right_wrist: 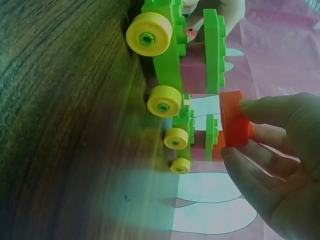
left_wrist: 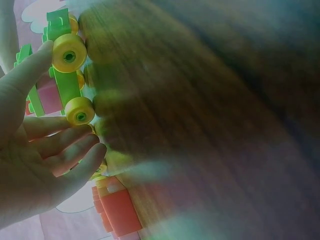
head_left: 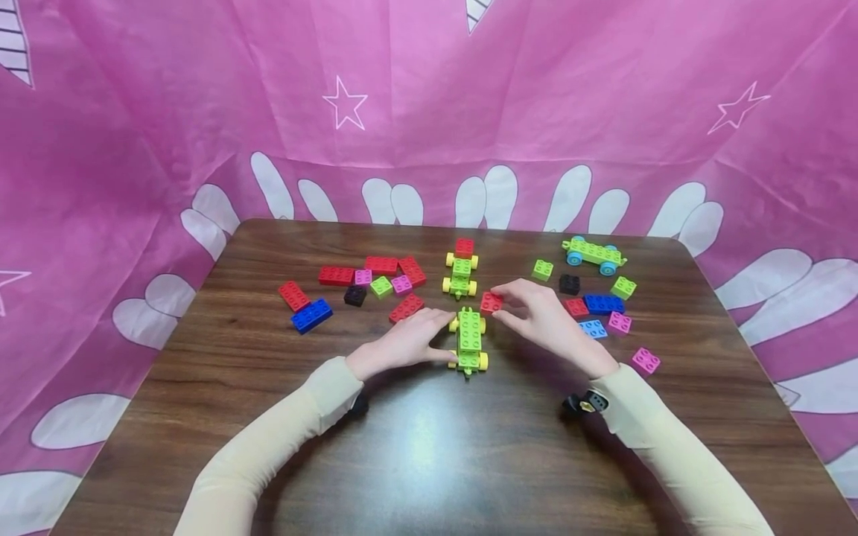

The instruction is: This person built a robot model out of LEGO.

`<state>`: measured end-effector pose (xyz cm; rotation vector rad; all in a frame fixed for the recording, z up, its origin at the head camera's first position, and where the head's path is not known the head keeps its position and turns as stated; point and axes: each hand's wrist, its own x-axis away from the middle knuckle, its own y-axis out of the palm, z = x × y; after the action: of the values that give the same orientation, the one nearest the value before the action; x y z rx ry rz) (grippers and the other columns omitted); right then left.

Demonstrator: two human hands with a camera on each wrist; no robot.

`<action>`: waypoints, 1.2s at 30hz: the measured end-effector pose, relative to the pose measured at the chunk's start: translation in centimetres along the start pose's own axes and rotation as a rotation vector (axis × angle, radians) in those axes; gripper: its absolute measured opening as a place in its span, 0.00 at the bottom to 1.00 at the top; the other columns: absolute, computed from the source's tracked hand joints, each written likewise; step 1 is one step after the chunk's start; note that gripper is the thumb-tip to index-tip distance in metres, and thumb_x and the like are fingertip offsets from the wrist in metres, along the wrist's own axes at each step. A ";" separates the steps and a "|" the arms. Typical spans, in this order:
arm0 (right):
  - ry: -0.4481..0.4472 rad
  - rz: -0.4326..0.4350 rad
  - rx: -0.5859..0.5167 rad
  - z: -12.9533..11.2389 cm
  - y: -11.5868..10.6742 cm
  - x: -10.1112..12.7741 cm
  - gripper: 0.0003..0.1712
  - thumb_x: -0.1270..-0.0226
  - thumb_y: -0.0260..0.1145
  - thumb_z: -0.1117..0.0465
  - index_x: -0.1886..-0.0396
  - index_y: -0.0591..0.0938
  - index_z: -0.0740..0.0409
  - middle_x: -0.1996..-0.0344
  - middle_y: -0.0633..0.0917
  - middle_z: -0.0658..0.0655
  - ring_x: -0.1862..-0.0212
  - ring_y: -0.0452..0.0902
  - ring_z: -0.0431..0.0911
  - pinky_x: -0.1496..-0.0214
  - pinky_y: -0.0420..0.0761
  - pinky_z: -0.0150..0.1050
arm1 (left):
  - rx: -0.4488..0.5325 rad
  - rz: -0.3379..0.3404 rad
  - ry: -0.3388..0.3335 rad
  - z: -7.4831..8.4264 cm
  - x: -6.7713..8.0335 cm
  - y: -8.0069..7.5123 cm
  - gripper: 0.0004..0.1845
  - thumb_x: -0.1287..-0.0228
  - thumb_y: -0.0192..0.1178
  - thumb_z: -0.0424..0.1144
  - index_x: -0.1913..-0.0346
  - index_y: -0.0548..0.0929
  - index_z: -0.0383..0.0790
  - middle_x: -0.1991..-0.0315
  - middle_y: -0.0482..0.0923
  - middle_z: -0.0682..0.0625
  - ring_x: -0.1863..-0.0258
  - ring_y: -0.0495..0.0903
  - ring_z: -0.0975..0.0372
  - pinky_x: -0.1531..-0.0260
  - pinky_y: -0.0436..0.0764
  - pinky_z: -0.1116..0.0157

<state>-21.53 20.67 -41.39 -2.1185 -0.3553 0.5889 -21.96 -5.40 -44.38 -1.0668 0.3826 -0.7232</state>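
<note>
Fingers [head_left: 504, 307] pinch red brick [head_left: 491, 301], seemingly above green car [head_left: 470, 339].

1. My right hand [right_wrist: 280, 165] fills the lower right corner, its thumb and fingers pinching a small square red plastic brick [right_wrist: 235, 119].
2. The red brick sits just beside the edge of a green plastic toy car base with yellow wheels [right_wrist: 170, 55], seen side-on at the top.
3. A flat green studded plate [right_wrist: 214, 50] stands over that car base, parallel to it.
4. Farther back is a second, smaller-looking green car with yellow wheels [right_wrist: 182, 142], carrying a green plate and a red block.
5. Both cars rest on a dark brown wood-grain tabletop [right_wrist: 65, 125], which fills the left side.
6. Pink fabric with white shapes [right_wrist: 280, 55] lies behind.
</note>
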 end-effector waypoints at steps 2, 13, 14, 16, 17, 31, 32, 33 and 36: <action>-0.007 0.007 0.004 0.0 0.0 0.0 0.22 0.39 0.73 0.61 0.46 0.82 0.58 0.53 0.86 0.57 0.52 0.86 0.50 0.50 0.87 0.47 | 0.002 -0.004 0.001 0.0 0.0 0.0 0.45 0.39 0.67 0.57 0.28 0.66 0.32 0.30 0.70 0.40 0.30 0.70 0.50 0.28 0.69 0.54; -0.053 0.040 0.009 -0.5 -0.4 0.0 0.20 0.38 0.72 0.61 0.46 0.82 0.60 0.53 0.86 0.58 0.53 0.86 0.50 0.51 0.87 0.47 | -0.022 0.006 0.015 0.0 -0.1 0.0 0.45 0.40 0.67 0.57 0.28 0.65 0.31 0.30 0.71 0.40 0.31 0.71 0.50 0.29 0.69 0.54; -0.057 0.040 0.007 -0.6 -0.4 0.0 0.20 0.38 0.72 0.61 0.46 0.82 0.60 0.52 0.86 0.58 0.53 0.86 0.50 0.51 0.87 0.47 | -0.021 0.004 0.013 0.0 -0.1 0.0 0.45 0.40 0.67 0.57 0.28 0.65 0.31 0.30 0.70 0.40 0.31 0.71 0.50 0.29 0.69 0.54; -0.060 0.036 0.002 -0.9 -0.4 -0.1 0.21 0.38 0.73 0.61 0.46 0.82 0.59 0.53 0.86 0.57 0.53 0.86 0.49 0.51 0.87 0.45 | -0.016 0.001 0.010 0.0 0.0 0.0 0.45 0.40 0.67 0.57 0.28 0.65 0.31 0.30 0.70 0.40 0.31 0.71 0.50 0.29 0.69 0.54; -0.060 0.033 -0.001 -1.0 -0.3 -0.1 0.21 0.38 0.73 0.61 0.46 0.82 0.59 0.53 0.87 0.57 0.53 0.86 0.48 0.50 0.87 0.45 | -0.013 0.000 0.008 0.0 0.0 0.0 0.45 0.40 0.67 0.57 0.28 0.65 0.31 0.30 0.70 0.40 0.31 0.71 0.50 0.28 0.69 0.54; -0.133 0.027 -0.026 -2.2 0.9 -0.2 0.22 0.41 0.74 0.64 0.46 0.83 0.59 0.55 0.87 0.55 0.53 0.85 0.47 0.50 0.87 0.44 | -0.004 0.006 0.018 0.0 -0.1 0.0 0.44 0.40 0.67 0.56 0.28 0.67 0.32 0.31 0.72 0.40 0.32 0.72 0.50 0.30 0.70 0.53; -0.141 0.029 -0.026 -2.2 0.9 -0.2 0.21 0.41 0.74 0.65 0.47 0.83 0.60 0.55 0.87 0.56 0.53 0.85 0.47 0.50 0.87 0.44 | -0.005 0.007 0.019 0.0 -0.1 0.0 0.44 0.40 0.67 0.56 0.28 0.67 0.32 0.31 0.72 0.40 0.32 0.72 0.50 0.30 0.70 0.53; -0.146 0.031 -0.025 -2.2 1.0 -0.2 0.21 0.41 0.74 0.65 0.47 0.83 0.60 0.55 0.87 0.56 0.53 0.85 0.47 0.50 0.87 0.44 | -0.007 0.008 0.019 0.0 -0.1 0.1 0.44 0.40 0.67 0.56 0.29 0.67 0.32 0.31 0.71 0.40 0.32 0.72 0.50 0.30 0.70 0.53; -0.150 0.032 -0.027 -2.2 1.1 -0.2 0.21 0.41 0.74 0.65 0.48 0.83 0.61 0.55 0.87 0.56 0.54 0.85 0.47 0.50 0.87 0.44 | -0.007 0.010 0.020 0.0 -0.1 0.0 0.44 0.40 0.67 0.56 0.29 0.66 0.31 0.31 0.71 0.40 0.32 0.71 0.50 0.30 0.70 0.53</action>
<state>-20.51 18.44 -41.16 -2.1146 -0.4162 0.7682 -22.02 -5.36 -44.43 -1.0640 0.4076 -0.7241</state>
